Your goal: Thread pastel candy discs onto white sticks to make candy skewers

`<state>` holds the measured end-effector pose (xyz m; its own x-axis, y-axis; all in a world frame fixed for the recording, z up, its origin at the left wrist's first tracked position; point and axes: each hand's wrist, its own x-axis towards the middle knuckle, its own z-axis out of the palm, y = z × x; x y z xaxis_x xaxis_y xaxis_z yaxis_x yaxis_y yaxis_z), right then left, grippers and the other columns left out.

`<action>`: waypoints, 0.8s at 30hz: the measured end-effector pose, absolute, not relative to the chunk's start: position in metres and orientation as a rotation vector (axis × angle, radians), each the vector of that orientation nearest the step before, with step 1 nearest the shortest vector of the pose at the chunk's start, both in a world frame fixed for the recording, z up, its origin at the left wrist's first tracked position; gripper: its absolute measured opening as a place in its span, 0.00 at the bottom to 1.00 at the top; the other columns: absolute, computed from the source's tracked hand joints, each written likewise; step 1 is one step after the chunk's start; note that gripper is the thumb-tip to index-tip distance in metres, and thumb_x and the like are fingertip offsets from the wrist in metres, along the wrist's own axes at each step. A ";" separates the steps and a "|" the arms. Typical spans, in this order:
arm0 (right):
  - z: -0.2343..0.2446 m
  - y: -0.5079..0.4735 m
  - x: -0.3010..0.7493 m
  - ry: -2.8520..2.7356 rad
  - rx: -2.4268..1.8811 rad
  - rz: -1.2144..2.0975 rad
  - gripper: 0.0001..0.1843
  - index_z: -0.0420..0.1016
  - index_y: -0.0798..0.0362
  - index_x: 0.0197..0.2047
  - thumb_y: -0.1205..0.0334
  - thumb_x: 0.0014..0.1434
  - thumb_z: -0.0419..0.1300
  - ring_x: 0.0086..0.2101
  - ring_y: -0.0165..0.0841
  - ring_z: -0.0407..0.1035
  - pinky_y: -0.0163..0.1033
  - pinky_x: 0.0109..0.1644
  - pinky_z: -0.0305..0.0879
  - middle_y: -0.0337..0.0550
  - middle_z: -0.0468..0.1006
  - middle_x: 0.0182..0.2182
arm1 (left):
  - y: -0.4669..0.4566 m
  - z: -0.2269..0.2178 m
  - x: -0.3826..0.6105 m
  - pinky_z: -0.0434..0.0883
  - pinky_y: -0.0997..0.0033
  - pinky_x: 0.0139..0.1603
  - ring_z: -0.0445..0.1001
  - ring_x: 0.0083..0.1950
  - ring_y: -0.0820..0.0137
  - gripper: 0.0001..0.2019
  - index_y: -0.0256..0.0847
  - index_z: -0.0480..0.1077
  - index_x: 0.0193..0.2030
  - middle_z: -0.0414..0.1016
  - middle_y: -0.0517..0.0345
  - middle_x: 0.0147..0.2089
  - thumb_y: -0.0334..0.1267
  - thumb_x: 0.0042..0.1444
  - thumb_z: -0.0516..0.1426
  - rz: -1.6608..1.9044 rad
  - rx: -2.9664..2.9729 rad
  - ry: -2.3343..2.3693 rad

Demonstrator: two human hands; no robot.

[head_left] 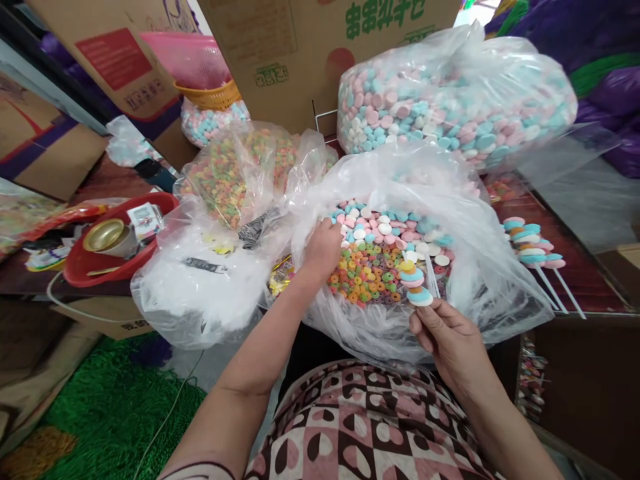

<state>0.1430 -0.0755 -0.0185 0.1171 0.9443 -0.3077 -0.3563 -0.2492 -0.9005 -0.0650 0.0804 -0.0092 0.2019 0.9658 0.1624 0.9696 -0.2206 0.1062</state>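
My right hand (447, 337) pinches the bottom of a stick skewer (416, 283) stacked with an orange ring, a pink disc and a blue disc. My left hand (323, 248) reaches into the open clear plastic bag (500, 280) in front of me, fingers curled down among the sweets; what they hold is hidden. The bag holds pink, white and blue marshmallow discs (395, 227) at the back and small colourful candy rings (365, 273) at the front.
Finished skewers (533, 250) lie on the table at the right. A large sealed bag of marshmallows (450, 93) sits behind, a bag of rings (235, 173) to the left, a red basin (117, 250) with a gold tin further left. Cardboard boxes stand behind.
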 end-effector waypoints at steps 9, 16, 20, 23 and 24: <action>-0.019 -0.076 0.146 -0.664 -1.233 1.412 0.22 0.76 0.54 0.28 0.44 0.48 0.75 0.16 0.20 0.55 0.31 0.20 0.44 0.36 0.73 0.19 | 0.073 -0.012 -0.077 0.68 0.63 0.52 0.71 0.50 0.61 0.05 0.41 0.72 0.43 0.76 0.51 0.46 0.34 0.63 0.55 -0.789 -2.477 -2.090; -0.020 -0.077 0.144 -0.666 -1.234 1.424 0.21 0.76 0.54 0.29 0.45 0.48 0.75 0.16 0.21 0.55 0.31 0.20 0.45 0.37 0.74 0.20 | 0.075 0.000 -0.079 0.69 0.66 0.47 0.75 0.44 0.65 0.07 0.39 0.75 0.42 0.77 0.55 0.40 0.37 0.62 0.56 -0.725 -2.781 -2.209; -0.021 -0.077 0.144 -0.660 -1.237 1.430 0.22 0.76 0.53 0.29 0.44 0.47 0.75 0.16 0.22 0.55 0.32 0.20 0.45 0.37 0.74 0.20 | 0.073 0.002 -0.074 0.67 0.60 0.57 0.73 0.52 0.58 0.12 0.36 0.78 0.45 0.77 0.45 0.48 0.35 0.64 0.53 -0.259 -2.645 -1.945; -0.020 -0.077 0.144 -0.663 -1.245 1.422 0.22 0.76 0.54 0.29 0.44 0.48 0.75 0.16 0.21 0.55 0.32 0.21 0.44 0.36 0.74 0.20 | 0.074 0.004 -0.072 0.66 0.58 0.58 0.74 0.53 0.57 0.14 0.36 0.78 0.46 0.77 0.44 0.50 0.36 0.65 0.51 -0.064 -2.637 -1.868; -0.020 -0.077 0.143 -0.666 -1.247 1.420 0.22 0.76 0.54 0.29 0.45 0.48 0.75 0.16 0.21 0.55 0.32 0.21 0.44 0.36 0.74 0.20 | 0.076 0.005 -0.070 0.66 0.58 0.58 0.74 0.53 0.56 0.15 0.37 0.78 0.46 0.77 0.44 0.50 0.36 0.64 0.51 -0.017 -2.630 -1.857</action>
<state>0.1430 -0.0772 -0.0198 0.1302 0.9368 -0.3247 -0.3495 -0.2631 -0.8992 -0.0699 0.0756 0.0049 0.3356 0.9413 -0.0362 0.9404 -0.3327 0.0700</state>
